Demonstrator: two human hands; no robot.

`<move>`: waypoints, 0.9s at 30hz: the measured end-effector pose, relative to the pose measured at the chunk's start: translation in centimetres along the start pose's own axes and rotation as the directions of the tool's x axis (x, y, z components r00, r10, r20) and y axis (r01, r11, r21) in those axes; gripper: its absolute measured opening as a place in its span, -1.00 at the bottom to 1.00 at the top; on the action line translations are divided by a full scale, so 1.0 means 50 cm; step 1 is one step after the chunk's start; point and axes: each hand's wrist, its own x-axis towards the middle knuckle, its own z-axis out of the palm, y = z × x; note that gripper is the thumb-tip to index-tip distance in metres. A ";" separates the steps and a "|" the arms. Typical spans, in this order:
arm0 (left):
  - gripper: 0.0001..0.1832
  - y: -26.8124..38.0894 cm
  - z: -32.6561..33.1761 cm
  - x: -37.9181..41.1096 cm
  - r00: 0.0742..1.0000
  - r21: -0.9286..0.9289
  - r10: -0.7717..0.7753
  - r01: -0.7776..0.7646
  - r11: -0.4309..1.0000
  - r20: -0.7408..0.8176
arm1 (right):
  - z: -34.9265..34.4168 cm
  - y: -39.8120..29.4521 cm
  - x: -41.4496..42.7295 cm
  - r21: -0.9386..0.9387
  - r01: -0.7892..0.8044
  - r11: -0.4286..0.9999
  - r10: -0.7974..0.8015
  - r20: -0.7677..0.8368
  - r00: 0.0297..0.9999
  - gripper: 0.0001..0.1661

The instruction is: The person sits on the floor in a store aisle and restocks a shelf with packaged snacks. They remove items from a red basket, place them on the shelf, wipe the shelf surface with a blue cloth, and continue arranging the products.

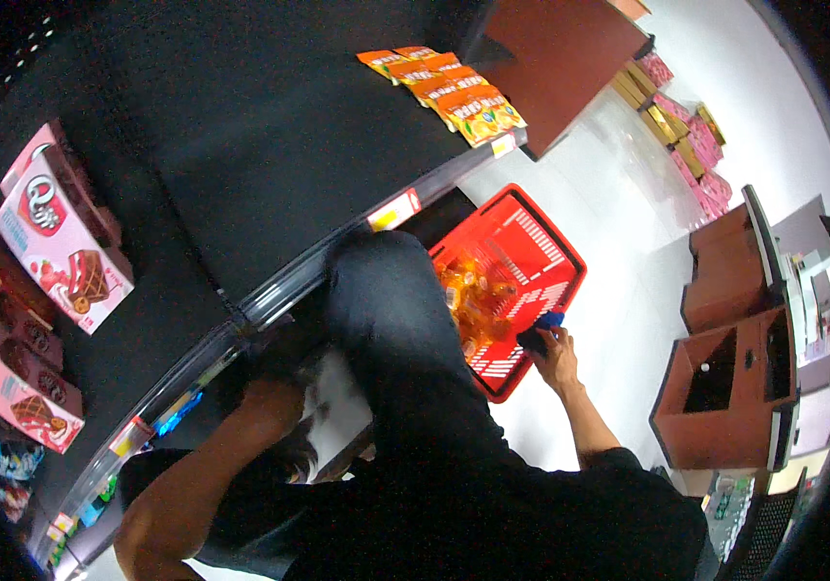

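Observation:
My right hand (556,356) is at the near right rim of a red plastic shopping basket (563,250), with its fingers closed on a dark blue item (547,323), perhaps cloth. Inside the basket lie several orange transparent packages (476,309); my knee covers part of them. My left forearm (240,428) reaches to the shelf's front edge, where deep shadow swallows the hand. What it touches cannot be made out. Beside it runs the clear price-tag rail (291,290) of a black shelf (240,160).
Orange snack bags (451,91) stand in rows at the shelf's far end. Pink cake boxes (66,232) occupy its left side. A brown cabinet (727,392) stands to the right on the white floor (618,290). Pink and gold boxes (690,138) are piled by the wall.

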 end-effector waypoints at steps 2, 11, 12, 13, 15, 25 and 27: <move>-0.79 -0.004 0.007 -0.008 0.999 -0.035 -0.027 0.026 0.999 -0.033 | -0.022 -0.028 0.000 -0.042 0.003 0.999 -0.001 0.048 0.999 -0.34; -0.82 0.017 -0.009 0.002 0.999 -0.019 -0.013 0.013 1.000 0.032 | 0.164 -0.071 0.013 0.858 0.133 0.496 -0.249 -0.007 0.968 -0.40; -0.82 0.018 -0.023 0.001 0.994 -0.017 -0.029 0.031 0.999 0.103 | 0.159 -0.100 0.006 0.538 0.361 0.762 -0.421 -0.012 0.907 -0.43; -0.83 0.020 -0.031 -0.003 0.985 -0.017 -0.037 0.041 0.999 0.171 | 0.138 -0.137 0.000 0.103 0.558 0.824 -0.564 0.045 0.825 -0.45; -0.84 0.018 -0.013 -0.004 0.994 -0.022 -0.029 0.031 0.999 0.101 | 0.109 -0.205 -0.014 0.402 0.367 0.839 -0.428 0.071 0.901 -0.49; -0.84 -0.008 0.057 0.023 1.000 0.024 0.016 -0.016 1.000 -0.003 | 0.231 -0.183 0.010 0.424 0.212 0.881 -0.323 0.210 0.923 -0.51; -0.84 -0.008 0.054 0.017 0.998 0.013 0.030 -0.029 0.999 -0.057 | 0.257 -0.172 0.024 0.405 0.193 0.894 -0.298 0.215 0.930 -0.51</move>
